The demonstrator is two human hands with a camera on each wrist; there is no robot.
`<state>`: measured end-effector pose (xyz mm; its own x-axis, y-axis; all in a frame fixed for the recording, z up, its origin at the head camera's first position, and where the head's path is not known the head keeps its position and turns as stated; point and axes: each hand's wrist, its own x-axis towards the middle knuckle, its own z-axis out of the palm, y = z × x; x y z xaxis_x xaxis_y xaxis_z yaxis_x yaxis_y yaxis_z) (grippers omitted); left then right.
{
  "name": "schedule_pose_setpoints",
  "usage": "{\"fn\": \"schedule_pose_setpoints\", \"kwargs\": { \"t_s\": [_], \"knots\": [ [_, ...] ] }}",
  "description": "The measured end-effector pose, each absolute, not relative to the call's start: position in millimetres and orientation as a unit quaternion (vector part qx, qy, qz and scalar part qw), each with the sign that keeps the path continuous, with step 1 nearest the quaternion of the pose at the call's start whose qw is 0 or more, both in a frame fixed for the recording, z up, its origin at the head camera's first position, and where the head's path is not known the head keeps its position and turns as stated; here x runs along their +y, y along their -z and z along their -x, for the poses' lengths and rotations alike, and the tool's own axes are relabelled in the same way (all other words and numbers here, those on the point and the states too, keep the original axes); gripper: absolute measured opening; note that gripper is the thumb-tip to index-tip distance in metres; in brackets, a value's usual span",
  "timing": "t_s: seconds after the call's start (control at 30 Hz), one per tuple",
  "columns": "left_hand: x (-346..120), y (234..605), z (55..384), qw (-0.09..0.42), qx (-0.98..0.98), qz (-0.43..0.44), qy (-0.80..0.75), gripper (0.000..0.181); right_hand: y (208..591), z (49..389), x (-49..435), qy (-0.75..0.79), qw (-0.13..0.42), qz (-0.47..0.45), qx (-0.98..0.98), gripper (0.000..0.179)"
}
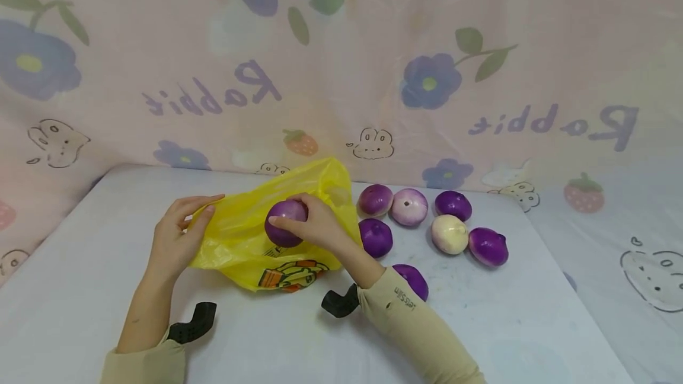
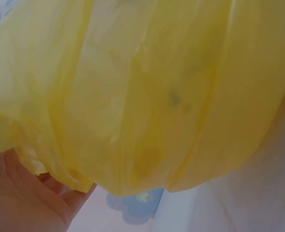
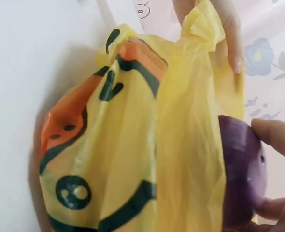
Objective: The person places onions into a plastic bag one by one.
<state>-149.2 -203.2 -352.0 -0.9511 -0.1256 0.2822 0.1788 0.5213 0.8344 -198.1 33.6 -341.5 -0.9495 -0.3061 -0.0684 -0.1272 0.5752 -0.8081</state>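
My left hand (image 1: 176, 239) pinches the left edge of a yellow plastic bag (image 1: 232, 245), which is spread above the table and carries an orange and black cartoon print. Between the thumb and fingers of my right hand (image 1: 326, 227) is a shiny purple onion (image 1: 286, 231), held at the bag's opening. In the right wrist view the onion (image 3: 241, 169) is partly hidden behind the bag's edge (image 3: 188, 145). The bag (image 2: 133, 96) fills most of the left wrist view and covers part of the left hand (image 2: 29, 203) there.
Right of the bag lie several more onions, among them a dark purple onion (image 1: 376, 238), a pinkish onion (image 1: 409, 207) and a whitish onion (image 1: 449, 234). Another purple onion (image 1: 413, 280) is partly behind my right sleeve (image 1: 418, 328). A printed curtain (image 1: 341, 76) hangs behind the white table (image 1: 267, 336).
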Motion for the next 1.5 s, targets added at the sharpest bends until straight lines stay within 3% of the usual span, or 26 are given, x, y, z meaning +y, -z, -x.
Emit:
{"fn": "schedule_pose_setpoints", "kwargs": {
  "t_s": [0.57,0.93,1.5],
  "knots": [
    [-202,354,151,0.150,-0.852,0.006,0.502,0.034,352,201,35,0.459,0.127,0.160,0.864,0.054],
    [-202,355,151,0.155,-0.857,0.017,0.490,0.034,341,193,55,0.491,0.086,0.192,0.846,0.046],
    [-201,357,150,0.166,-0.868,0.014,0.468,0.034,327,187,91,0.560,-0.023,0.184,0.807,0.032]
  ]
}}
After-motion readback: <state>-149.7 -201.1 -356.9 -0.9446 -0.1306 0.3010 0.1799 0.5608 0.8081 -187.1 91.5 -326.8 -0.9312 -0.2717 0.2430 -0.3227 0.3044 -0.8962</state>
